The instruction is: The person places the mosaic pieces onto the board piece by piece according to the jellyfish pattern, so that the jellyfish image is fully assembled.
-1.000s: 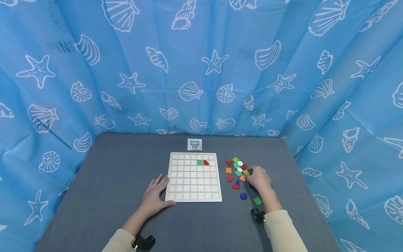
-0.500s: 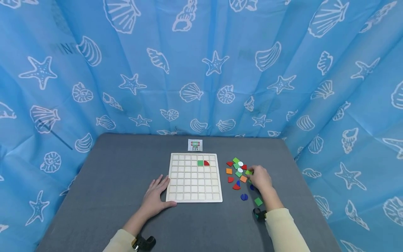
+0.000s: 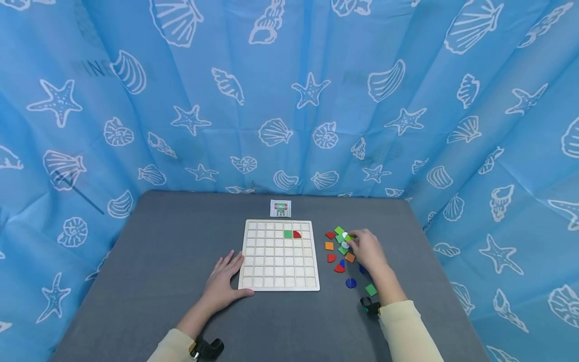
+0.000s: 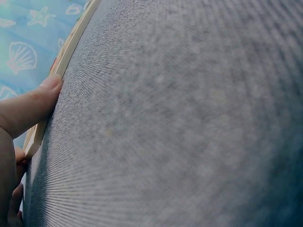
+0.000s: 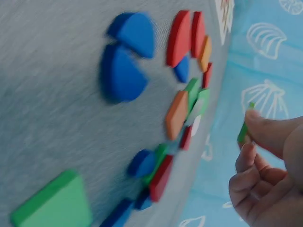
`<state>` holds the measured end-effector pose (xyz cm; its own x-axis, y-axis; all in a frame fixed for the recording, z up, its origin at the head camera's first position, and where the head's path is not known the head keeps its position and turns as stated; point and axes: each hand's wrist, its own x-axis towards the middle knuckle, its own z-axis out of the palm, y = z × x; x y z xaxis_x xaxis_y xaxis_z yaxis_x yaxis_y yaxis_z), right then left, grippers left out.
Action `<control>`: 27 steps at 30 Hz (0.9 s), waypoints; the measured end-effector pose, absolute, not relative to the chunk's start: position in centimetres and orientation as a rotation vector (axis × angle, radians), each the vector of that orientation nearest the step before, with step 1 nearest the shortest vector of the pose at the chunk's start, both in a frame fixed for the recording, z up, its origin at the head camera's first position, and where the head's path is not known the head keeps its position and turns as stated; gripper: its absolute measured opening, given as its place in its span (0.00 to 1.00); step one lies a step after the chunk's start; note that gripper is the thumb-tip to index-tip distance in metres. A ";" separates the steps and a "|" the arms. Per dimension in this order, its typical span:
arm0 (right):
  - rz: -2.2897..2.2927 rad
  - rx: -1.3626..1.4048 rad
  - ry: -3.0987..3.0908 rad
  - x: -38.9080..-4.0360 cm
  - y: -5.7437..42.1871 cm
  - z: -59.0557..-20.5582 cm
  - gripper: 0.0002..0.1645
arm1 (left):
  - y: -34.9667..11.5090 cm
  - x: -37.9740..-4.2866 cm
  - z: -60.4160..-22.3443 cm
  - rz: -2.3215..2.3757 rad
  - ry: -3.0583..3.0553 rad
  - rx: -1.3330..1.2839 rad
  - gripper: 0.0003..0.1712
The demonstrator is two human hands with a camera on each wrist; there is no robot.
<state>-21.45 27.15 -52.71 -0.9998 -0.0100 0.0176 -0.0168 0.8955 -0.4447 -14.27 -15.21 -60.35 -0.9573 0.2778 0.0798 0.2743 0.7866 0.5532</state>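
A pale gridded board [image 3: 269, 261] lies on the grey table, with a green square tile [image 3: 288, 234] and a red quarter-round tile [image 3: 296, 234] side by side in its upper right cells. My left hand [image 3: 221, 284] rests spread at the board's lower left corner, thumb [image 4: 40, 101] against the near edge. My right hand [image 3: 368, 251] pinches a light green tile [image 5: 243, 133] between thumb and fingers. In the right wrist view that tile is raised off the table. Beneath and around this hand lie loose tiles, among them an orange square [image 3: 329, 246] and a red quarter-round [image 3: 331, 258].
Behind the board lies a small printed card [image 3: 280, 208] with a coloured pattern. Two blue half-round pieces [image 3: 351, 283] and a green square [image 3: 371, 289] sit nearer the front. A blue shell-print curtain [image 3: 307, 141] hangs along the table's back and sides.
My right hand has lifted the light green tile from the right side of the pile and moved it a little left and away from me. The left hand stays on the board.
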 end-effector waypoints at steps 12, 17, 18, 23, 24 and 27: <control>0.741 0.170 -3.003 -21.7 23.3 -50.8 0.18 | -15.1 -14.2 -60.5 0.919 2.999 0.462 0.63; 0.729 0.237 -2.985 -22.1 21.9 -50.4 0.18 | -15.2 -14.2 -60.4 0.916 2.998 0.452 0.64; 0.721 0.244 -2.985 -22.2 21.5 -50.4 0.19 | -15.2 -14.2 -60.4 0.920 2.994 0.453 0.64; 0.700 0.298 -2.987 -22.5 19.9 -50.0 0.18 | -15.0 -14.1 -60.2 0.918 2.978 0.456 0.64; 0.700 0.311 -2.988 -22.6 19.6 -50.0 0.18 | -15.0 -14.1 -60.2 0.914 2.974 0.450 0.64; 0.709 0.340 -2.986 -22.7 18.8 -50.1 0.18 | -15.0 -14.0 -60.3 0.898 2.961 0.432 0.64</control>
